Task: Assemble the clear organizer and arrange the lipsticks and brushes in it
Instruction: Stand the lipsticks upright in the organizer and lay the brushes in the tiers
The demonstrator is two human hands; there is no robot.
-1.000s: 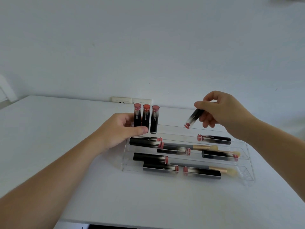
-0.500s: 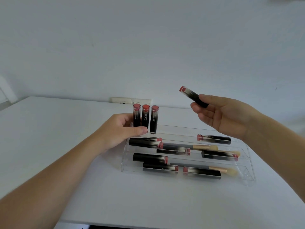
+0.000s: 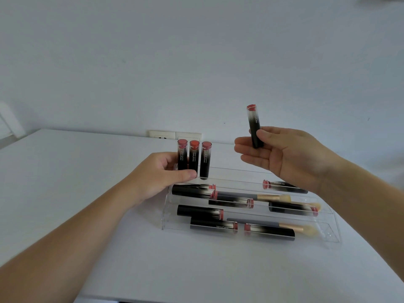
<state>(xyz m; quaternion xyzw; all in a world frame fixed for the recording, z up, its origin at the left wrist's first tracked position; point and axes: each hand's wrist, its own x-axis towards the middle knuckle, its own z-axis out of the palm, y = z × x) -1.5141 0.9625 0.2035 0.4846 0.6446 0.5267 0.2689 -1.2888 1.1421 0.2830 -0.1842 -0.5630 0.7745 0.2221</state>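
Note:
A clear stepped organizer (image 3: 328, 234) lies on the white table. Three lipsticks (image 3: 194, 159) stand upright at its back left. My left hand (image 3: 159, 173) grips the organizer's back left corner, thumb across the bases of the standing lipsticks. My right hand (image 3: 288, 154) holds a black lipstick (image 3: 254, 125) upright above the organizer, red end up, pinched between thumb and fingers. Several more lipsticks, such as one at the front (image 3: 270, 231), and two brushes (image 3: 273, 197) (image 3: 293, 227) lie flat in the tiers.
A wall socket (image 3: 175, 134) sits behind the table's far edge. The white wall rises close behind. The table's near edge (image 3: 196, 299) runs along the bottom of the view.
My right hand turned the lipstick from pointing red end down, through a tilt, to upright with the red end up. My left hand stayed on the organizer.

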